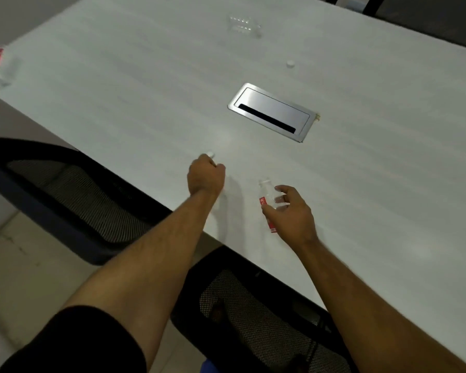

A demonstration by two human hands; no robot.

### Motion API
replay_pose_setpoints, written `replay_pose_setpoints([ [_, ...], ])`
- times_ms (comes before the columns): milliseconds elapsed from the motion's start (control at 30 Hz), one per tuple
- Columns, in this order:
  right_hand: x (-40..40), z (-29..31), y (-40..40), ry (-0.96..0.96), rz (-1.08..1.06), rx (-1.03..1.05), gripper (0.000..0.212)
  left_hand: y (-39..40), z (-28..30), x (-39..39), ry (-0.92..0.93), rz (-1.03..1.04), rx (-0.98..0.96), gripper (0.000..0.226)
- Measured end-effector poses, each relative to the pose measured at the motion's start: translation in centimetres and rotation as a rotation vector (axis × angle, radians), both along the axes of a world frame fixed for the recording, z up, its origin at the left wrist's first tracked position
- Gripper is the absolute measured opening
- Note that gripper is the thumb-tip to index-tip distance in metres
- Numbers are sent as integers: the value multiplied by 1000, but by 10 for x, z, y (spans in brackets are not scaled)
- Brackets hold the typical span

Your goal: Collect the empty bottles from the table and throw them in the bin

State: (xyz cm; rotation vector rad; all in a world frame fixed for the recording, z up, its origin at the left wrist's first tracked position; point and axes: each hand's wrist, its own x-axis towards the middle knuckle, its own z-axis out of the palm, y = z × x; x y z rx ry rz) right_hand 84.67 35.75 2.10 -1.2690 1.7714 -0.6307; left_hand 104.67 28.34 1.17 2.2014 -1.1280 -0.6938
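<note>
While gripped: bottle inside right grip

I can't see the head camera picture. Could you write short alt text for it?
A person's right hand grips a clear, uncapped bottle with a red label on a white table, while the left hand closes over a small white cap. Two more clear bottles and another cap lie farther off, beyond a metal cable hatch.

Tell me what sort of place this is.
Probably an office meeting room: a long pale table with a built-in metal cable hatch, and black mesh office chairs pushed in along its edge.
</note>
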Motion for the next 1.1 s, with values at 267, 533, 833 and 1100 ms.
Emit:
replay_pose_setpoints([
  [267, 37, 8, -16, -116, -65, -34, 55, -67, -39, 25, -256, -266, 190, 50],
  [533, 20, 34, 31, -231, -110, -46, 48, 13, 1, -21, 205, -201, 40, 25],
  [833, 25, 99, 128, -458, 208, -16, 38, 193, 121, -24, 888, 243, -184, 12],
  [1100, 75, 157, 188, -619, 481, -92, 32, 297, 207, 22, 792, 356, -501, 18],
])
